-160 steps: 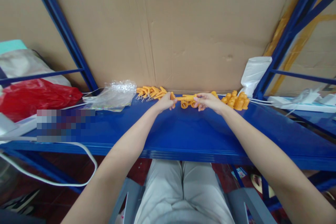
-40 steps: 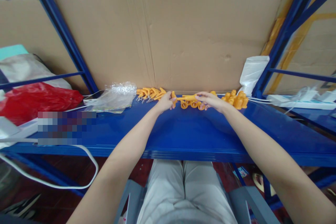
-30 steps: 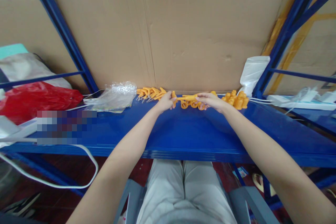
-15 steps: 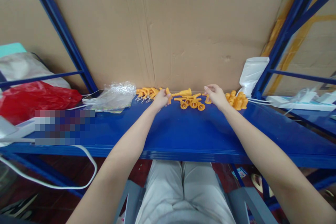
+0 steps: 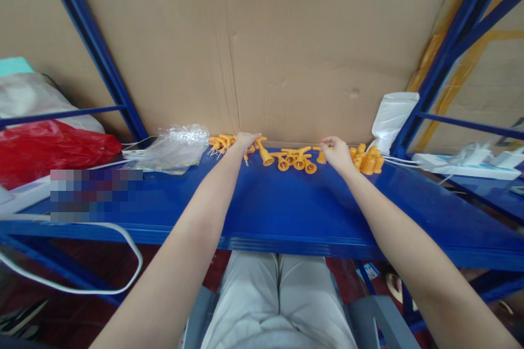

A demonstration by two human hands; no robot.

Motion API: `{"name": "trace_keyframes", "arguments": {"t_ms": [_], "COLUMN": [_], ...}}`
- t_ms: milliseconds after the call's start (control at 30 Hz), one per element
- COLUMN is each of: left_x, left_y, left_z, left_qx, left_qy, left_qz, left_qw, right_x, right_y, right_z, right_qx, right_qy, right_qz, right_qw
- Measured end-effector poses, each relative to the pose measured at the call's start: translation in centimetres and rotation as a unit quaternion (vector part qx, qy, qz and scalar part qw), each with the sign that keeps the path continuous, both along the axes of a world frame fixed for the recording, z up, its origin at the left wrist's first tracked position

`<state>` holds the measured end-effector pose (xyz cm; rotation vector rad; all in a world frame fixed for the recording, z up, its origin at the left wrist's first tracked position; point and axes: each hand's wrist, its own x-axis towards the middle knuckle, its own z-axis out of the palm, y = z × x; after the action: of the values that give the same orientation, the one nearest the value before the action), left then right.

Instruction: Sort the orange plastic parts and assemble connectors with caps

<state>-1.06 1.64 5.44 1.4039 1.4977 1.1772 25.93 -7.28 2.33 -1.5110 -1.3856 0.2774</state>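
Note:
My left hand (image 5: 246,140) is at the back of the blue shelf, its fingers closed at the handle of an orange corkscrew (image 5: 266,157) whose bell-shaped sleeve faces me. Part of the grip is hidden. Just below this hand shows a bare metal screw (image 5: 246,160). Loose orange corkscrew handles with metal spirals (image 5: 221,144) lie to its left. Between the hands sit several sleeved corkscrews (image 5: 299,160), open ends toward me. My right hand (image 5: 336,154) pinches a small orange piece (image 5: 321,157), seemingly a sleeve. Right of it stand upright orange sleeves (image 5: 369,161).
Cardboard (image 5: 295,54) walls off the back of the blue shelf (image 5: 282,202). Clear plastic bags (image 5: 176,150) lie left, beyond them a red bag (image 5: 57,147). A white pouch (image 5: 393,120) leans at right near a power strip (image 5: 466,166). A white cable (image 5: 131,240) loops over the left front edge.
The corkscrew that lay sideways at my left hand is now turned with its sleeve toward me, beside the others. My left hand has shifted slightly left and back. My right hand stays nearly in place.

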Motion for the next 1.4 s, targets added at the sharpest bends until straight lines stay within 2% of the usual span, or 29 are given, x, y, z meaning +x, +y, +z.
{"name": "trace_keyframes", "arguments": {"t_ms": [167, 300, 467, 700, 867, 1000, 1067, 1133, 1200, 1300, 1400], "left_x": [2.3, 3.8, 5.3, 5.9, 4.9, 3.7, 3.2, 2.7, 2.2, 1.7, 1.5], "left_y": [0.5, 0.8, 0.8, -0.3, -2.2, -4.4, -5.5, -6.2, -6.5, -6.1, -5.5], "left_z": [-0.8, -1.9, -2.5, -1.1, 0.9, 2.9, 3.0, 2.1, 0.2, -3.0, -4.9], "left_qx": [-0.071, -0.068, -0.063, -0.042, 0.016, 0.081, 0.122, 0.160, 0.220, 0.237, 0.232], "left_qy": [0.046, 0.095, 0.124, 0.096, 0.151, 0.106, 0.080, 0.080, 0.114, 0.229, 0.322], "left_qz": [0.018, 0.043, 0.014, 0.023, 0.020, 0.028, 0.040, 0.051, 0.069, -0.008, -0.105], "left_qw": [0.996, 0.992, 0.990, 0.994, 0.988, 0.991, 0.988, 0.982, 0.966, 0.944, 0.912], "right_x": [0.8, 1.2, 1.5, 2.1, 1.9, 1.8, 1.7, 1.5, 1.2, 0.8, 0.4], "right_y": [0.6, 0.7, 0.6, 1.1, 1.1, 1.1, 1.1, 1.0, 0.8, 0.5, 0.2], "right_z": [-0.2, 0.0, 0.1, -0.4, -0.5, -0.7, -0.7, -0.8, -0.9, -0.9, -0.9], "right_qx": [0.011, 0.016, 0.007, 0.035, 0.017, 0.025, 0.030, 0.031, 0.032, 0.025, 0.013], "right_qy": [-0.002, 0.006, -0.001, -0.039, -0.044, -0.052, -0.063, -0.076, -0.091, -0.118, -0.149], "right_qz": [0.005, -0.003, -0.021, -0.020, -0.013, -0.008, -0.010, -0.012, -0.010, -0.012, -0.014], "right_qw": [1.000, 1.000, 1.000, 0.998, 0.999, 0.998, 0.998, 0.997, 0.995, 0.993, 0.989]}}
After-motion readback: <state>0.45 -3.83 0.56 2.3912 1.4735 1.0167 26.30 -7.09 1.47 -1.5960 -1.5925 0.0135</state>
